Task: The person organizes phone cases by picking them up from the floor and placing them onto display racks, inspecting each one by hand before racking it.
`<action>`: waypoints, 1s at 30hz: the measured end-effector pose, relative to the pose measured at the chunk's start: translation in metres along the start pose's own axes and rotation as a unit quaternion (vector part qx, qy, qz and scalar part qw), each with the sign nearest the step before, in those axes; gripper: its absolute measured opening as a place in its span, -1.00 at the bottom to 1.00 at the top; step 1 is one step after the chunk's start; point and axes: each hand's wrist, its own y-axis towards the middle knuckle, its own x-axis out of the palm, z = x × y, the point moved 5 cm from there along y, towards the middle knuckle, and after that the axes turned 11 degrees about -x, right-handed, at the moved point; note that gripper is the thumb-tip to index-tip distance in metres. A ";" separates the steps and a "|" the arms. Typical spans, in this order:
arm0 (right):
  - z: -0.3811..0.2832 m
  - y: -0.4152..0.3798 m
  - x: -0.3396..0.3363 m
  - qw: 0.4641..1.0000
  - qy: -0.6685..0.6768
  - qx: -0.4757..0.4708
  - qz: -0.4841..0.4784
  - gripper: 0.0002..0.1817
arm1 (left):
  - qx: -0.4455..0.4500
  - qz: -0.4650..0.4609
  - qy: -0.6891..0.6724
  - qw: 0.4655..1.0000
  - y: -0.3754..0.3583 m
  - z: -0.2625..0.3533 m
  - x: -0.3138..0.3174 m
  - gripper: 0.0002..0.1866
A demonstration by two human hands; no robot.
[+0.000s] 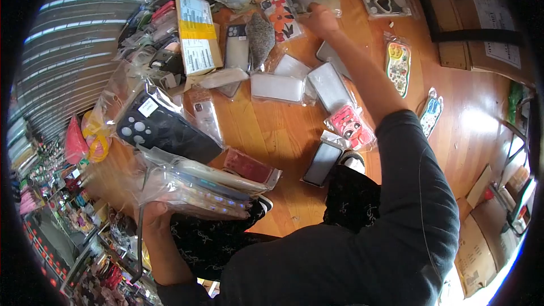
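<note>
My left hand [156,217], low on the left, is closed around a stack of bagged phone cases [198,190], seen mostly edge-on. A large dark phone case [161,127] with a white sticker leans at the top of this stack, in clear plastic. A thin dark metal rod [141,226] runs beside the hand. My right hand [321,21] stretches far forward, its fingers closed at the near edge of a greyish bagged phone case [326,1] on the floor. Just left of it lies a case with orange and red figures [280,17].
Several clear and white cases [277,88] lie on the wooden floor [260,130], with a pink cartoon case [351,126] nearby. An open carton [198,34] full of bagged cases stands at the left. Cardboard boxes [481,28] are at the right, by a ribbed shutter [73,28] opposite.
</note>
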 end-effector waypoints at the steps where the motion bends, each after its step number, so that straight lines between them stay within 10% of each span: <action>1: -0.007 0.001 0.014 0.999 -0.022 0.034 0.009 -0.51 | 0.001 0.004 -0.001 1.000 -0.003 -0.001 0.000 -0.26; 15: 0.011 -0.006 0.033 0.982 0.151 0.001 0.115 -0.67 | 0.019 -0.010 0.047 0.999 -0.014 -0.001 0.003 -0.26; 25: -0.029 -0.064 0.013 0.868 0.485 0.003 -0.103 -0.78 | 0.068 -0.105 0.078 0.989 -0.008 0.001 0.000 -0.39; 30: -0.017 -0.083 0.024 0.908 0.395 -0.005 -0.138 -0.77 | 0.173 0.166 -0.092 0.966 -0.032 0.005 -0.096 -0.45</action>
